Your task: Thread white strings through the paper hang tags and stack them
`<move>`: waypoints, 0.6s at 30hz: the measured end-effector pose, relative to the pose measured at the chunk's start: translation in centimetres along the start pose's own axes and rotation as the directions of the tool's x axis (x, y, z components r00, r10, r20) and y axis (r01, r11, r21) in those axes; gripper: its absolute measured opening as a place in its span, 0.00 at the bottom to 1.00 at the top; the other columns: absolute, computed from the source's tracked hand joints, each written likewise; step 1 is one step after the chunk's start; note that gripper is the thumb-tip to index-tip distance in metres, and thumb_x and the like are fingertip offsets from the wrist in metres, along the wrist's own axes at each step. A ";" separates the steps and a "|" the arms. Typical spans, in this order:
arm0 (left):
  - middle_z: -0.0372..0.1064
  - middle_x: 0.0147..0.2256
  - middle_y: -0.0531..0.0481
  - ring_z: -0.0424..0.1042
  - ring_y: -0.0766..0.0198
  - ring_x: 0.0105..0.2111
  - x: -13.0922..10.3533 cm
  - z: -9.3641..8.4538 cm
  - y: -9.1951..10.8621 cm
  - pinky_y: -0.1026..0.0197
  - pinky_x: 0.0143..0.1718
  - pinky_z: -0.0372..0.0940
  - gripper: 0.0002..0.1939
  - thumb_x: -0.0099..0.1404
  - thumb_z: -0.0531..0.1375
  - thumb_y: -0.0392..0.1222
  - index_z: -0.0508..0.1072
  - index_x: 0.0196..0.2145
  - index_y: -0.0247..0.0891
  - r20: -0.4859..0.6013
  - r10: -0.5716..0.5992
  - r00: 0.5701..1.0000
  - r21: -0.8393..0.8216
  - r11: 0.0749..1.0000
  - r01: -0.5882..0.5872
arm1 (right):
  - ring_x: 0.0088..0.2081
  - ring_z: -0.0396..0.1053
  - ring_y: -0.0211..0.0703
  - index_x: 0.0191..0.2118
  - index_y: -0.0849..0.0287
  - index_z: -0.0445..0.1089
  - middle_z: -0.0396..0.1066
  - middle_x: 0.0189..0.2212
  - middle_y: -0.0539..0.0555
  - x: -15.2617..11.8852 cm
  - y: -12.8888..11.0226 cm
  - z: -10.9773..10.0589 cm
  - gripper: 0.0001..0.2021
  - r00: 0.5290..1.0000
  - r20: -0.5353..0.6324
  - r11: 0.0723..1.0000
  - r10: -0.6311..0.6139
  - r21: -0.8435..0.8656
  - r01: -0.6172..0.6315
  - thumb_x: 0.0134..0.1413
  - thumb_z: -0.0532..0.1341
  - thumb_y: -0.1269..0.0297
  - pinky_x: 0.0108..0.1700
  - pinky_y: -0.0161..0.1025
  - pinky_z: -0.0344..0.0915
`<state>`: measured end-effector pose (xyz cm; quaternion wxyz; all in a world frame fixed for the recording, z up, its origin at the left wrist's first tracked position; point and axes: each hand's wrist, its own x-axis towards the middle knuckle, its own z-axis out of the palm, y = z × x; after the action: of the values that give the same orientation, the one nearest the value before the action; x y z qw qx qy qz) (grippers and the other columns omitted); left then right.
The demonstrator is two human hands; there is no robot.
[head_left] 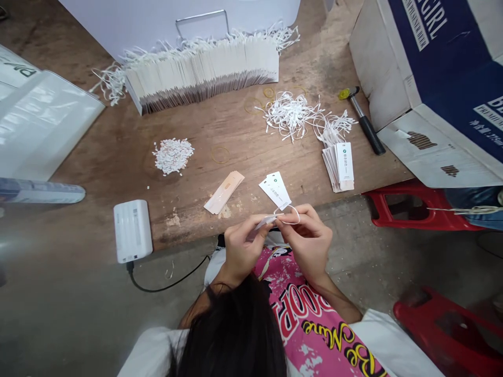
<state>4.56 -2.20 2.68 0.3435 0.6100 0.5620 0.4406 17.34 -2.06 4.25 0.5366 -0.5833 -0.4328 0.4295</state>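
My left hand (244, 243) pinches a small white tag (264, 222) just off the table's front edge. Close beside it, my right hand (308, 238) has its fingertips pressed together on a thin white string (297, 213), which loops up from the tag. Two or so white printed tags (277, 189) lie fanned on the table right above my hands. To their left is a small stack of pinkish tags (224, 192). A bundle of strung tags (338, 166) lies at the right, below a tangled pile of loose white strings (291, 115).
A long row of strung tags (204, 70) stands at the back of the wooden table (236, 131). Small white bits (173, 156) and a power bank (132, 230) are at left. A hammer (367, 121) lies by the cardboard box (416, 99). Red stools (416, 207) stand at right.
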 end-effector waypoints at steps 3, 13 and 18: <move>0.78 0.29 0.54 0.74 0.70 0.25 0.1 0.0 0.0 0.71 0.28 0.66 0.03 0.63 0.61 0.38 0.76 0.34 0.39 0.006 0.033 0.999 0.041 0.999 -0.033 | 0.23 0.61 0.32 0.31 0.53 0.78 0.63 0.24 0.47 0.1 0.0 -0.4 0.04 0.997 0.068 0.999 0.038 0.001 -0.038 0.50 0.67 0.69 0.22 0.33 0.56; 0.79 0.29 0.52 0.76 0.68 0.25 -0.6 1.1 0.5 0.70 0.31 0.68 0.05 0.64 0.60 0.36 0.76 0.37 0.39 -0.067 0.146 0.987 0.242 0.962 -0.126 | 0.35 0.72 0.47 0.32 0.52 0.76 0.74 0.32 0.54 -1.4 0.7 0.0 0.05 0.998 -0.030 0.995 -0.063 -0.084 0.060 0.53 0.64 0.69 0.36 0.44 0.70; 0.79 0.29 0.49 0.76 0.66 0.25 -0.7 2.1 0.3 0.68 0.31 0.68 0.08 0.64 0.58 0.34 0.76 0.40 0.37 -0.096 0.227 0.969 0.348 0.920 -0.181 | 0.39 0.72 0.47 0.35 0.53 0.73 0.74 0.36 0.54 -1.6 1.5 0.9 0.05 0.997 -0.076 1.000 -0.003 -0.019 0.002 0.50 0.65 0.68 0.39 0.43 0.71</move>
<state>6.59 -2.75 2.05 0.1477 0.6840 0.5839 0.4116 16.12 -3.47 2.78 0.5476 -0.6037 -0.4169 0.4023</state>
